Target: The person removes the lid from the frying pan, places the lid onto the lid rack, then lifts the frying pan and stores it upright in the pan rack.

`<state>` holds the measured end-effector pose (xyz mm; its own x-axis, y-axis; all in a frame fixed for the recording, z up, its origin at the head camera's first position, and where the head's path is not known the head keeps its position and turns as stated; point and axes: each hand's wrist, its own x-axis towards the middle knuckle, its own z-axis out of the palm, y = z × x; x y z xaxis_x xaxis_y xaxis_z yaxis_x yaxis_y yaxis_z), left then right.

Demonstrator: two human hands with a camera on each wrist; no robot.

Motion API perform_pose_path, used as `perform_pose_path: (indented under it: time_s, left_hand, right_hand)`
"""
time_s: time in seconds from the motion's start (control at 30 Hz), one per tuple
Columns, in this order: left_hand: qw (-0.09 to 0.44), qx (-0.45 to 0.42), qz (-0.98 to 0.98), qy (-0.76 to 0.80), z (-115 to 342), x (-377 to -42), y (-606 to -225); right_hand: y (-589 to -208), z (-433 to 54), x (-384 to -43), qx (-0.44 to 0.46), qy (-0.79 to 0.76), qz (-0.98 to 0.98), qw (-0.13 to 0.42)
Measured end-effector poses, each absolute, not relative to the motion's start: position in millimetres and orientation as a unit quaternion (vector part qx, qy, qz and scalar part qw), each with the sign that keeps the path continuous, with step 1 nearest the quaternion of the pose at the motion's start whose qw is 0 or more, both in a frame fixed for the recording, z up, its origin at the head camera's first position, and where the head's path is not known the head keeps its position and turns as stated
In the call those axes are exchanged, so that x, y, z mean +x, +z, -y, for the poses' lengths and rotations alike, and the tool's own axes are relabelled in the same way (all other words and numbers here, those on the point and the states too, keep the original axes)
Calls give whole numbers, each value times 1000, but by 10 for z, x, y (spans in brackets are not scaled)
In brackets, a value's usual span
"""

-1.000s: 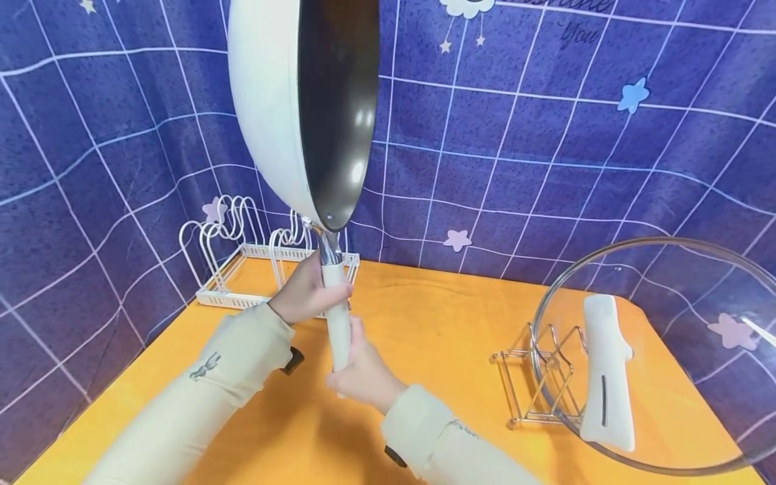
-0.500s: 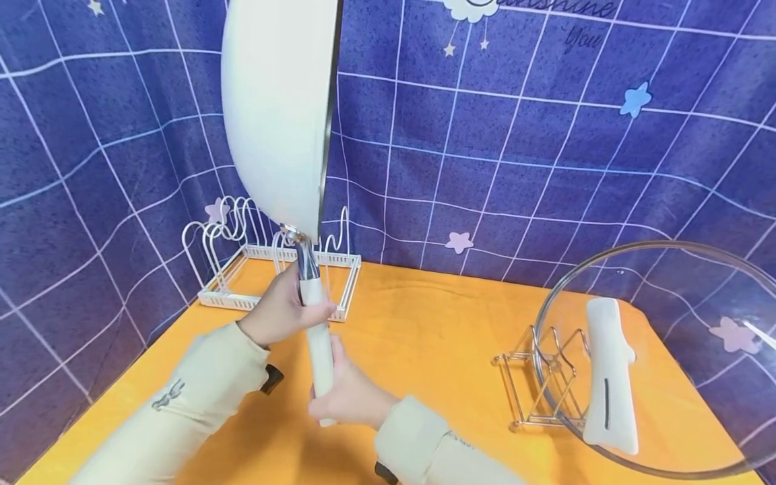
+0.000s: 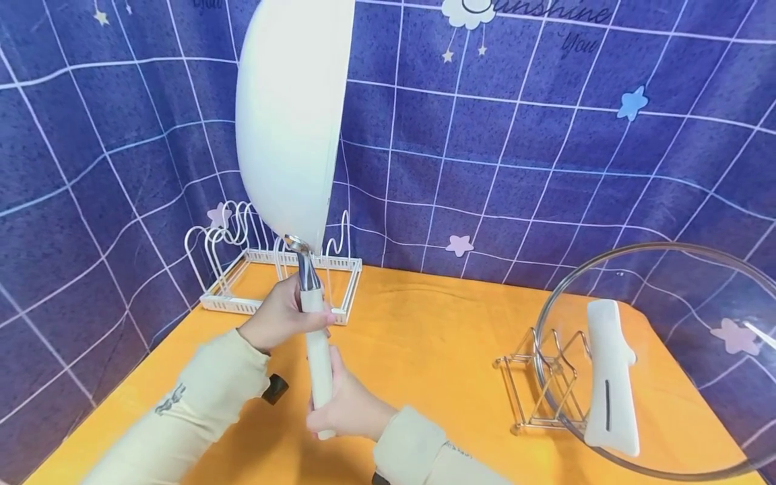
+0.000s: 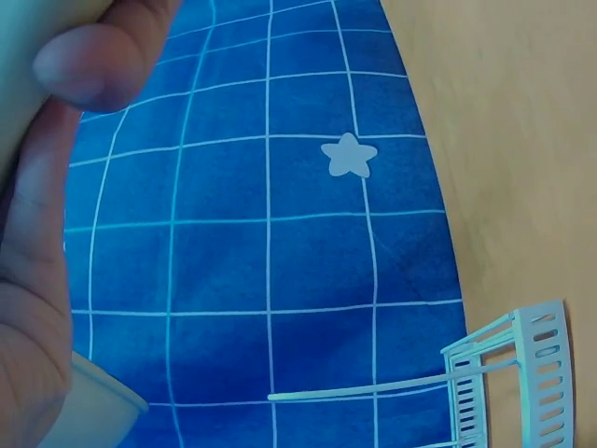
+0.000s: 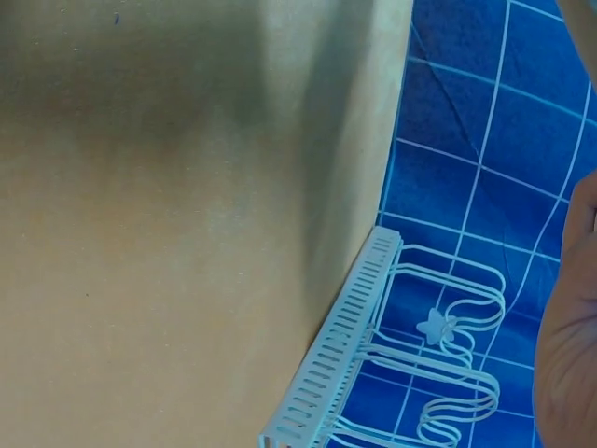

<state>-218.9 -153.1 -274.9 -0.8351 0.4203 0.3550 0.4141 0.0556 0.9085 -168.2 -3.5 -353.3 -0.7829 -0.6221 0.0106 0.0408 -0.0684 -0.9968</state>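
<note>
A large white frying pan is held up on end in the head view, its bowl at the top and its pale handle slanting down. My left hand grips the upper part of the handle, thumb across it, just below the metal neck. Lower down, my right hand grips the handle near its end. The pan's outer side faces me, so its inside is hidden. Behind the left hand stands a white wire rack on the orange table. In the left wrist view, thumb and fingers wrap the handle.
At the right, a glass lid with a white handle stands upright in a small metal wire rack. A blue gridded cloth hangs behind and beside the orange table.
The pan has turned about its handle, so its dark inside has gone from sight and its white outside faces me. Both hands have shifted slightly left and down with it.
</note>
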Motion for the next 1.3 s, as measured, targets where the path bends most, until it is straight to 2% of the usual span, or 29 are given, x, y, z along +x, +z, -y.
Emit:
perform_pose_path:
  time_s: [0.2,0.67,0.97,1.3]
  left_hand:
    - [1,254,-750,611,1543,-2192,-2781]
    - [1,264,-732,628,1524,-2220,-2916]
    - [-3,234,-738,633,1519,-2243,-2980]
    - [15,229,-737,636,1543,-2250,-3031]
  right_hand:
    - [-3564,61,-1672,-225,-708,-624,244]
    - [-3622,29,-1643,-216,-696,-637,251]
    - [-3665,11,-1669,-214,-709,-616,269]
    - [-3708,48,-1636,-221,-719,-604,264]
